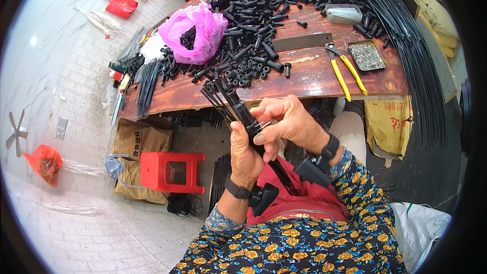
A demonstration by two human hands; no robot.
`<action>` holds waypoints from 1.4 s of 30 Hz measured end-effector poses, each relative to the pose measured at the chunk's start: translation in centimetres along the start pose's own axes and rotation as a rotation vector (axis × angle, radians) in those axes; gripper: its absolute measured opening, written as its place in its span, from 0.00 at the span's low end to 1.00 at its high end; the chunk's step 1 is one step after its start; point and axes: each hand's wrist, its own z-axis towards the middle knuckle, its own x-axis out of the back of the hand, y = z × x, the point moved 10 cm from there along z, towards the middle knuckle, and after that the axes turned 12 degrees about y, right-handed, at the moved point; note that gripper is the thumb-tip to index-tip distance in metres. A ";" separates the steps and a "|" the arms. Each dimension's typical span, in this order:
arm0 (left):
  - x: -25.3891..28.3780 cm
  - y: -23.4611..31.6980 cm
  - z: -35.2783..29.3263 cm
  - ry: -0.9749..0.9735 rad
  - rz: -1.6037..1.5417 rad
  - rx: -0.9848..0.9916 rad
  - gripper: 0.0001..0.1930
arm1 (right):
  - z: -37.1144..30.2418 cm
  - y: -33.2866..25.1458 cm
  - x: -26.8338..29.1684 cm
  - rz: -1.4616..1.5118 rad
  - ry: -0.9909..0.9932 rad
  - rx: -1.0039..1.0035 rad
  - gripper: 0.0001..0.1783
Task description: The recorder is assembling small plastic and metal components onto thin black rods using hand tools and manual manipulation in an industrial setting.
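Note:
My left hand is wrapped round a bundle of thin black rods, which runs up at a slant from my lap over the table's front edge. A black plastic tube-shaped fitting sits among the rods near their upper end. My right hand is closed beside this fitting, its thumb and forefinger pinching a short thin pale wire against the bundle. Both hands meet there, and part of the fitting is hidden behind the fingers.
On the wooden table lie yellow-handled pliers, a flat metal bar, a tin of small metal pieces, black tubular fittings and a pink bag. Long black rods overhang at right. A red stool stands left.

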 end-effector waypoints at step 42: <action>0.7 0.8 0.4 0.187 0.144 -0.082 0.35 | -1.8 0.0 0.1 -0.065 0.099 -0.433 0.12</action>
